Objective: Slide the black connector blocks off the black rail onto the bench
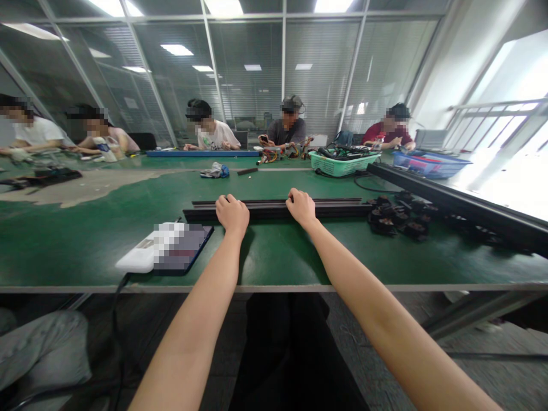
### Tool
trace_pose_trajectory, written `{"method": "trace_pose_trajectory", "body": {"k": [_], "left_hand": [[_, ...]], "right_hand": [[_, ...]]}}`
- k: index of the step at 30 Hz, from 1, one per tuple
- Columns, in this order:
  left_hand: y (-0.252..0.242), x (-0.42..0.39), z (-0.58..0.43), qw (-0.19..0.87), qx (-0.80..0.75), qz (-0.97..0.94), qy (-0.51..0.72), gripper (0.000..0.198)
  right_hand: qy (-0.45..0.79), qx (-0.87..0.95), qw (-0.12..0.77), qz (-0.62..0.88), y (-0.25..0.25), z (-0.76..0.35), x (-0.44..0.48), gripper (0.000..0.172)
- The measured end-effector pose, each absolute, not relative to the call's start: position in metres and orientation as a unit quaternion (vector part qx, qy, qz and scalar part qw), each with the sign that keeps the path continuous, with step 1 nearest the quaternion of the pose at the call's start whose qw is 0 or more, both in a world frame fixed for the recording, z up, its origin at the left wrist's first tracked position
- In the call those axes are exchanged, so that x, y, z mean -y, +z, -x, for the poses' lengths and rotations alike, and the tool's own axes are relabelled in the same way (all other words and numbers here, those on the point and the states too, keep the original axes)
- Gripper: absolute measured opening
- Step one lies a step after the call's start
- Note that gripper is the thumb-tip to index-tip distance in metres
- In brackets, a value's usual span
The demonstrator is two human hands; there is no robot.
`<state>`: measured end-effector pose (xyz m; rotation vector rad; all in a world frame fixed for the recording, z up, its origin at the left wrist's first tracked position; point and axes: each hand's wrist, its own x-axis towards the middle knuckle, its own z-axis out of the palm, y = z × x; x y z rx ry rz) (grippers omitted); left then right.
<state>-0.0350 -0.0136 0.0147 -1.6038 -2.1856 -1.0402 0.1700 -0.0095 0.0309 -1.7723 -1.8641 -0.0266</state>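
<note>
A long black channelled bar (268, 212) lies lengthwise across the green table (282, 257) in front of me. My left hand (232, 213) is closed over its left part, with the fingers curled over the far side. Further right, my right hand (302, 206) grips the same bar, its thumb and fingers bent around the far edge. The fingertips of both hands are partly hidden. Just beyond the bar's right end, and close to it, sits a cluster of small black parts (396, 217).
Left of the bar lie a dark flat device (194, 245) and a white one (137, 251) with a cable. A long black beam (462, 200) runs along the right. Farther back stand a green basket (342, 165) and a blue basket (430, 165). Several people sit opposite.
</note>
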Motion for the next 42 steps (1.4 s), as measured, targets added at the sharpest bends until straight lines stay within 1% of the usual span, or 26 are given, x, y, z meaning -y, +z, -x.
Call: {"method": "trace_pose_trajectory", "body": {"k": [6, 12, 16, 20, 27, 42], "left_hand": [[0.014, 0.013, 0.035, 0.12, 0.747, 0.549, -0.355, 0.04], [0.014, 0.013, 0.035, 0.12, 0.744, 0.551, -0.359, 0.04], [0.015, 0.013, 0.035, 0.119, 0.745, 0.551, -0.356, 0.04], [0.015, 0.013, 0.034, 0.119, 0.746, 0.551, -0.355, 0.04], [0.016, 0.015, 0.034, 0.116, 0.748, 0.552, -0.35, 0.041], [0.014, 0.013, 0.034, 0.11, 0.741, 0.551, -0.366, 0.038]], "right_hand": [[-0.006, 0.692, 0.287, 0.662, 0.029, -0.171, 0.007, 0.029], [-0.02, 0.694, 0.305, 0.651, 0.025, -0.171, 0.002, 0.033], [-0.047, 0.687, 0.298, 0.661, 0.023, -0.173, -0.001, 0.03], [-0.048, 0.691, 0.301, 0.656, 0.021, -0.173, -0.002, 0.029], [-0.042, 0.686, 0.332, 0.646, 0.019, -0.177, -0.005, 0.029], [-0.041, 0.677, 0.308, 0.667, 0.025, -0.182, -0.001, 0.028]]}}
